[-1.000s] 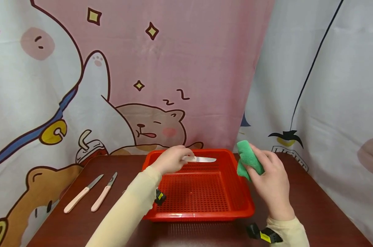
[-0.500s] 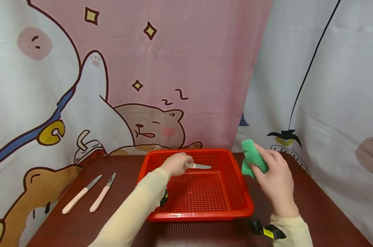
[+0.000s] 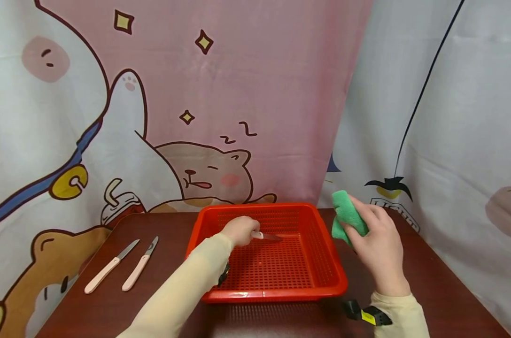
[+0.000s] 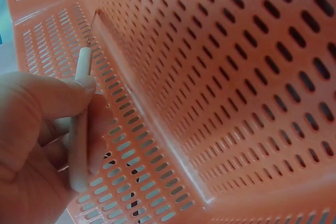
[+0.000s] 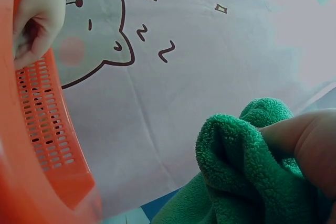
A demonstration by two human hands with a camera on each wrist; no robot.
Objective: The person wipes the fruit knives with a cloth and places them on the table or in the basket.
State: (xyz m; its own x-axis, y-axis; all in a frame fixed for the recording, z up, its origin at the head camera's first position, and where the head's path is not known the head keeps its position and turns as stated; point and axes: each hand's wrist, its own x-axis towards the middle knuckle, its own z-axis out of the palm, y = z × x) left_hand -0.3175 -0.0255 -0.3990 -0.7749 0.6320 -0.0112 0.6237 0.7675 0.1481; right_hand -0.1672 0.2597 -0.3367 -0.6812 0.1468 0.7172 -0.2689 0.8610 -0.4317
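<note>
My left hand (image 3: 241,230) is down inside the red plastic basket (image 3: 276,295), gripping a small knife (image 3: 259,234) by its pale handle. The blade points right in the head view, low over the perforated floor. In the left wrist view the knife handle (image 4: 80,124) lies between thumb and fingers, blade toward a far corner of the basket. To the right of the basket, my right hand (image 3: 378,244) holds a folded green cloth (image 3: 347,217) up in the air. The right wrist view shows the fluffy cloth (image 5: 236,166) bunched at the thumb.
Two more knives with pale pink handles, a left one (image 3: 112,267) and a right one (image 3: 140,265), lie on the dark brown table (image 3: 162,300) left of the basket. A cartoon-printed curtain (image 3: 281,94) hangs close behind the table.
My left hand has lowered the knife from rim height into the basket, its blade coming down toward the floor. My right hand with the cloth has shifted slightly right, then stayed almost still.
</note>
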